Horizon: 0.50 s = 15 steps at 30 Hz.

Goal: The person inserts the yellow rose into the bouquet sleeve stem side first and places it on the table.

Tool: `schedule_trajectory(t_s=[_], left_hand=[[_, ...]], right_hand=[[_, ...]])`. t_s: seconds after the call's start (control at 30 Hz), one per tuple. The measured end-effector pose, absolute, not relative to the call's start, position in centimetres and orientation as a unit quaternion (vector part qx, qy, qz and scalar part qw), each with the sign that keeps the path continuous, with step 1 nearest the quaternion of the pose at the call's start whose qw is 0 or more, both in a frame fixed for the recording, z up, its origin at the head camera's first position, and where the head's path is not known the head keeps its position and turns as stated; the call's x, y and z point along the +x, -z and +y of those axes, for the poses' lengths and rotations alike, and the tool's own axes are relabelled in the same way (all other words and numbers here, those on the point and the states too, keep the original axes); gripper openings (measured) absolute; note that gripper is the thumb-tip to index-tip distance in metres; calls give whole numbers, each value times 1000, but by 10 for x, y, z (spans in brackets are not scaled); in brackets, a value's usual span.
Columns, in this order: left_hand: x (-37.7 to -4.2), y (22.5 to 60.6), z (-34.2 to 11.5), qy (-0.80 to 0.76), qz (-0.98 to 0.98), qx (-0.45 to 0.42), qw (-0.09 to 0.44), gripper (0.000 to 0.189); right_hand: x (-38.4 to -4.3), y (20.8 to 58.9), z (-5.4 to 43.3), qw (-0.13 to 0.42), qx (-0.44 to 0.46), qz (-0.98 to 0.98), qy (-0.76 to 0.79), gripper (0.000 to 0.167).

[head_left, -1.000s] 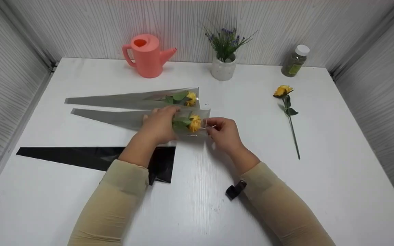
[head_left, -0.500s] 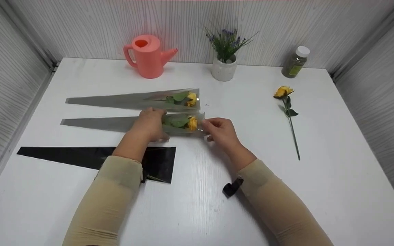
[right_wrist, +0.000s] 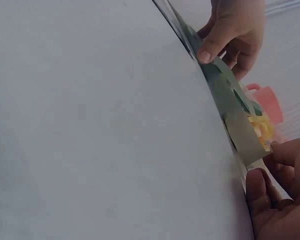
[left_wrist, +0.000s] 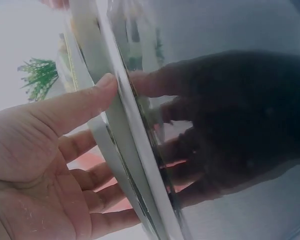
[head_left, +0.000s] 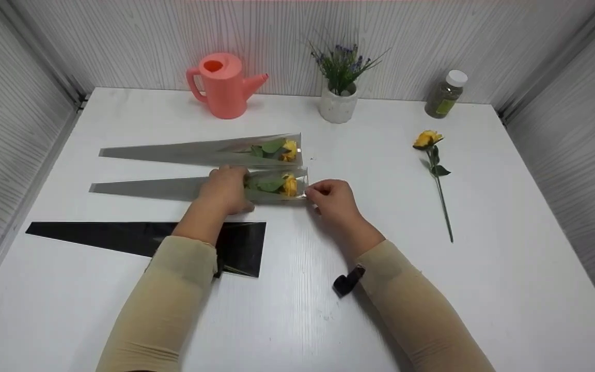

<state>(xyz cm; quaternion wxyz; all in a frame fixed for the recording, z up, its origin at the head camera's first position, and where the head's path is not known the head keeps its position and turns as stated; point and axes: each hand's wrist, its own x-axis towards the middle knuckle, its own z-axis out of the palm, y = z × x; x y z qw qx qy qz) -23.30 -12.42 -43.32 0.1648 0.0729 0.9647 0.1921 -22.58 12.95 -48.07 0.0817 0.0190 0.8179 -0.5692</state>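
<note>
Greyish see-through film forms the near wrapper [head_left: 168, 188], a long wedge that narrows toward the left side of the white table [head_left: 297, 320], with its wide end near the middle; whether it rests fully flat is hard to tell. Inside that wide end sits a yellow rose [head_left: 289, 185] with green leaves [head_left: 266, 184], the bloom facing the opening. The person's left hand [head_left: 225, 190] grips the wrapper from above just behind the leaves, thumb on the near edge and fingers reaching across to the far edge, as the left wrist view shows. The right hand [head_left: 334, 199] pinches the near corner of the open end between thumb and forefinger, its other fingers bent. Just beyond, roughly parallel, lies the far wrapper [head_left: 173, 153], of the same film, holding a second yellow rose [head_left: 288, 151]. Closer to the person, a black wedge-shaped sheet [head_left: 243, 243] lies partly under the left forearm. Well apart on the right, a loose yellow flower [head_left: 426, 139] lies with its bare green stem pointing toward the person. Along the back stand a coral watering can [head_left: 223, 90], a pale pot [head_left: 337, 108] with a purple-flowered plant [head_left: 343, 67], and a white-capped bottle [head_left: 443, 97]. Beige sleeves [head_left: 158, 310] cover both forearms.
</note>
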Motion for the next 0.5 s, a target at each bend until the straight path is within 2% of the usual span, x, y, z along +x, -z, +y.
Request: schedule_trajectory(t_s=[0.2,0.4,0.5], left_hand=[[-221,415,-127,-236,958,58,148,86],[-193,395,-138,-284,945,68,147,78],[-174,395,-144,-267,945,92,164,76]], right_hand=[[-230,480,137,87,41,777,622,30],[-228,484,144,88,62,701,705,37],[-227,486,144,92,59,681,724,38]])
